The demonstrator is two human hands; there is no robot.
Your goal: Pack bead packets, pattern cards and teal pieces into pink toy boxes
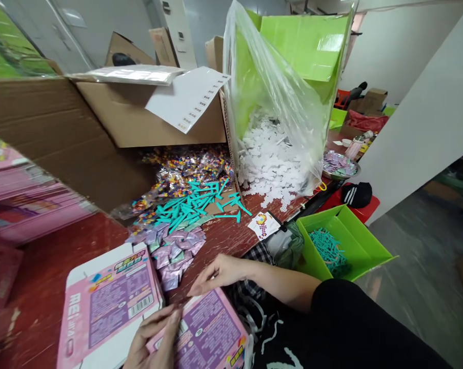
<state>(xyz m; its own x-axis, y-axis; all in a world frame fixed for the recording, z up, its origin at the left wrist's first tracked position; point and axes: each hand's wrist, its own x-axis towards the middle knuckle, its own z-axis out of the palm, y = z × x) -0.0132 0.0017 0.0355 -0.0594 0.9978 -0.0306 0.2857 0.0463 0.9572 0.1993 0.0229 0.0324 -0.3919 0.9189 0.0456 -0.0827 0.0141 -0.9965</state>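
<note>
A pink box with a purple text panel (pixel 212 328) is at the bottom centre, close to the body. My left hand (pixel 156 335) grips its left side, thumb on the printed face. At the box's upper edge is my right hand (pixel 219 271), its fingers bent and partly spread, with nothing visible in them. Left of the box lie flat pink cartons (pixel 116 307) in a stack. Small lilac packets (pixel 175 256) are piled just beyond the hands. Behind them is a heap of teal plastic pieces (pixel 193 205).
Bags of colourful beads (pixel 193 166) spill from a cardboard box (pixel 158 113). White pieces (pixel 269 159) fill a plastic-lined green box (pixel 300 46). A green bin (pixel 362 246) with teal sticks stands right, near a black cap (pixel 356 195). A printed card (pixel 264 225) lies at the table's edge.
</note>
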